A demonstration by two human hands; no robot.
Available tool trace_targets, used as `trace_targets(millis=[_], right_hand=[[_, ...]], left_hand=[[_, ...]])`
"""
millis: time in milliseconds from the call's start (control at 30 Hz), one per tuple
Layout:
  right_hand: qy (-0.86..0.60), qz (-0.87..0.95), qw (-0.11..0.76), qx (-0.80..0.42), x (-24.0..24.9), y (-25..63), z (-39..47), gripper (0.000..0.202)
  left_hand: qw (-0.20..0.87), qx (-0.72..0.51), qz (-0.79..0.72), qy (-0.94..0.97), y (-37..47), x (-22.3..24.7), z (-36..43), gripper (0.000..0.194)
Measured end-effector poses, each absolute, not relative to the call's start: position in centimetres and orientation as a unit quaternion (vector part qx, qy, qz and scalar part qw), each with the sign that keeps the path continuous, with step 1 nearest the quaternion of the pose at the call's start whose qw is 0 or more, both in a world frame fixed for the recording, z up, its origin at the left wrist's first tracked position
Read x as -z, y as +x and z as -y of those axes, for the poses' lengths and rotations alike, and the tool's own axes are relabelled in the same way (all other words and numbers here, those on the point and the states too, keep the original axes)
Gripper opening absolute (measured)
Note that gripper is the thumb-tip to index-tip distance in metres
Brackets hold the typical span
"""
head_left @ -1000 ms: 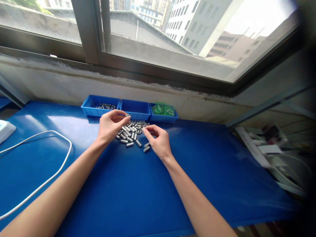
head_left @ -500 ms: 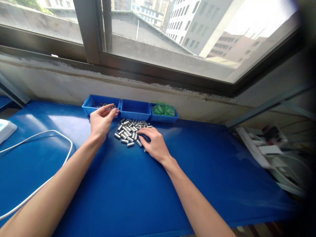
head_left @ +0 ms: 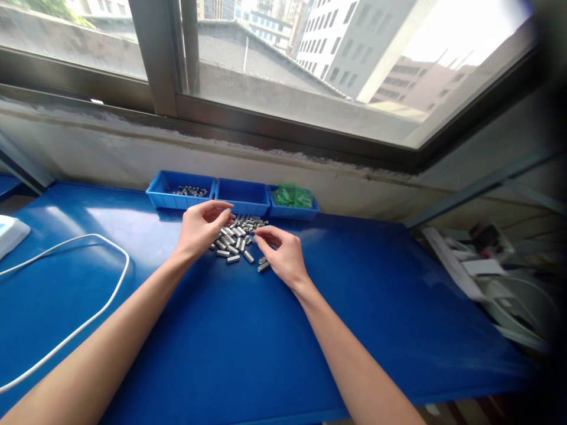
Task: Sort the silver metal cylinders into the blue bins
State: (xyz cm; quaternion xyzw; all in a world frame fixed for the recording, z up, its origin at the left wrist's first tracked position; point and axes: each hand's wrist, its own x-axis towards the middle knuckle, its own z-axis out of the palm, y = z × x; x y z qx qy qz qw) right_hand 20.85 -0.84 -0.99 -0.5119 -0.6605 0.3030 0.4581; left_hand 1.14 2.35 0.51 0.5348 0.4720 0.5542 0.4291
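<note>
A pile of short silver metal standoffs (head_left: pixel 231 239) lies on the blue tabletop. My left hand (head_left: pixel 201 227) is over the pile's left side, thumb and index tips close together; whatever may be between them is too small to make out. At the right edge of the pile, my right hand (head_left: pixel 283 254) has its thumb and forefinger drawn into a pinch, and its contents are unclear. Two standoffs (head_left: pixel 263 267) lie just under the right hand, partly covered by it. Behind the left hand, a blue bin (head_left: pixel 177 200) contains small screws (head_left: pixel 191 191).
A middle blue bin (head_left: pixel 245 208) and a right bin (head_left: pixel 292 213) with green packets (head_left: pixel 290 196) stand along the wall below the window. A white cable (head_left: pixel 119 277) curves across the table's left. Papers and other items (head_left: pixel 482 268) are at the far right.
My left hand has moved right and toward me, from the screw bin to the pile. My right hand has shifted slightly right, uncovering more of the standoffs beneath it.
</note>
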Motion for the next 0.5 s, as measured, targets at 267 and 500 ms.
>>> trace_targets(millis=[267, 500], right_hand=[[-0.463, 0.428, 0.575, -0.521, 0.7, 21.2, 0.0, 0.029], [-0.448, 0.395, 0.584, -0.549, 0.2, 20.9, 0.4, 0.034]], left_hand=[[0.424, -0.505, -0.453, 0.6, 1.4, -0.2, -2.0, 0.032], [0.433, -0.466, -0.397, 0.662, 2.3, -0.5, -1.1, 0.037]])
